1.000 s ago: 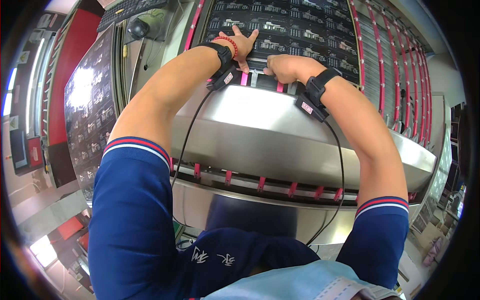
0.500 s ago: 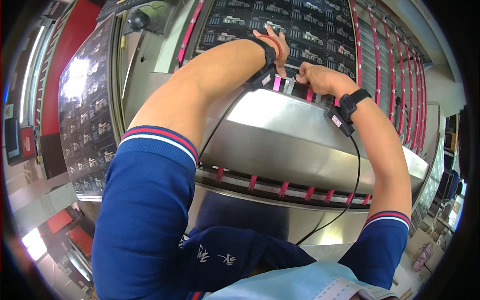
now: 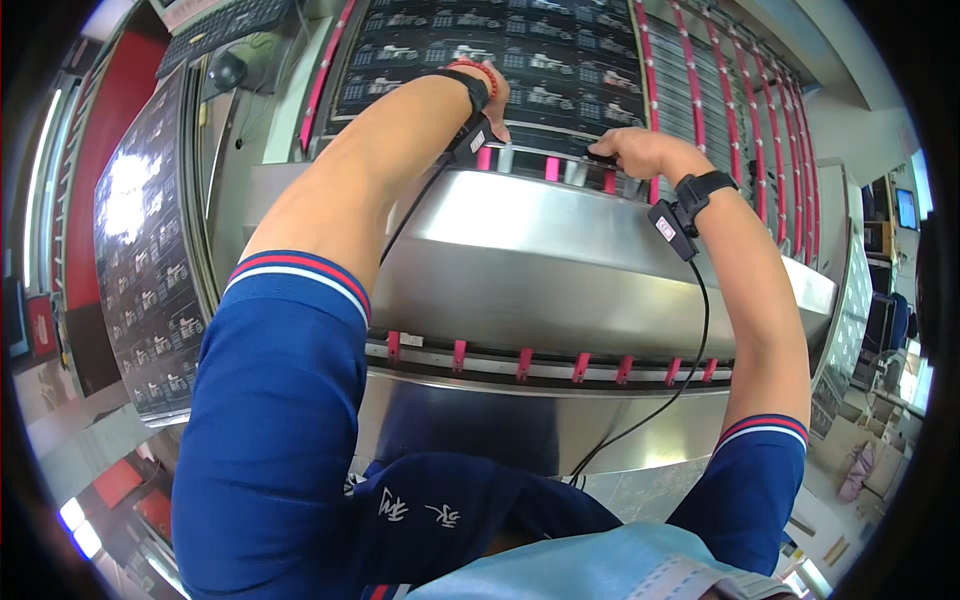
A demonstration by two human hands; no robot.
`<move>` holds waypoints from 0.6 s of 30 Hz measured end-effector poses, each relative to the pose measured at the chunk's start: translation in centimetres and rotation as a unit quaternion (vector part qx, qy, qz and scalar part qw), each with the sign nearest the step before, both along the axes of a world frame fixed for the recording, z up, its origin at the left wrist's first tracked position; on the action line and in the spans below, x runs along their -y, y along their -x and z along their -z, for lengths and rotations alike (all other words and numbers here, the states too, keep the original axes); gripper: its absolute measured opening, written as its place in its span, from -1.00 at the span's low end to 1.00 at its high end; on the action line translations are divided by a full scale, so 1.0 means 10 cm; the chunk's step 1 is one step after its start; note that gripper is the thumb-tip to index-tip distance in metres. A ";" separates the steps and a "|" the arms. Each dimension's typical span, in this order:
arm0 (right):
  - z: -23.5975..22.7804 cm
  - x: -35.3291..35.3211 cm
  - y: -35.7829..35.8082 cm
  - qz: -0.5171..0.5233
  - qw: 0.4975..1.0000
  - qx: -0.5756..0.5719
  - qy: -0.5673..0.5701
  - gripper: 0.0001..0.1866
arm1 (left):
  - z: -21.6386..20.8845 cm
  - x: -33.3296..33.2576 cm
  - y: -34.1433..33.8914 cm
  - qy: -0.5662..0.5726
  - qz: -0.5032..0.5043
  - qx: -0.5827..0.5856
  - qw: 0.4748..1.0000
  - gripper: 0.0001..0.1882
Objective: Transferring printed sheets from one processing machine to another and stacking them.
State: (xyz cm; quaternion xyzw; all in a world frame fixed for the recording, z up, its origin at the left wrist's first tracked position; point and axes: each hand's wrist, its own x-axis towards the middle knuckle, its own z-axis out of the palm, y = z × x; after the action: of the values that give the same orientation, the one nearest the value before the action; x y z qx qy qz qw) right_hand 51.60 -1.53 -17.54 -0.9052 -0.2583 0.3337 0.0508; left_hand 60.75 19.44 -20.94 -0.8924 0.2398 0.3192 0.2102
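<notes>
A large black printed sheet (image 3: 560, 50), with rows of small vehicle pictures, lies on the far side of a shiny metal machine cover (image 3: 540, 215). My left hand (image 3: 497, 100) rests on the sheet near its front edge, thumb stretched toward me and the other fingers partly hidden behind the wrist. At the sheet's front right corner, my right hand (image 3: 640, 150) is closed, thumb and forefinger pinched at a small dark part I cannot make out. Short pink strips (image 3: 553, 170) show between the sheet's edge and the cover.
A stack of similar dark printed sheets (image 3: 150, 250) stands on the left. Beyond it are a mouse (image 3: 226, 70) and a keyboard (image 3: 220, 30). Long pink rails (image 3: 735, 120) run to the right of the sheet. A black cable (image 3: 705, 330) hangs from my right wrist device.
The view has shifted, so the machine sits further left. My left hand has moved left along the sheet, away from my right hand, which stays near the front right edge.
</notes>
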 end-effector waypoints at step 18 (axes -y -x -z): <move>0.22 0.24 0.00 -0.003 0.998 0.053 -0.025 -0.68 | 0.05 0.95 0.22 -0.008 -0.170 0.021 0.985 0.52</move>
State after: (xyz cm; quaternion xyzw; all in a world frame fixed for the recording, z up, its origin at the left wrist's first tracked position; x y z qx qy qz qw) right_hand 51.59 -3.94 -19.77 -0.9191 -0.2721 0.2788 0.0587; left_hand 58.51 9.90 -21.39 -0.9251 0.0770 0.3333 0.1651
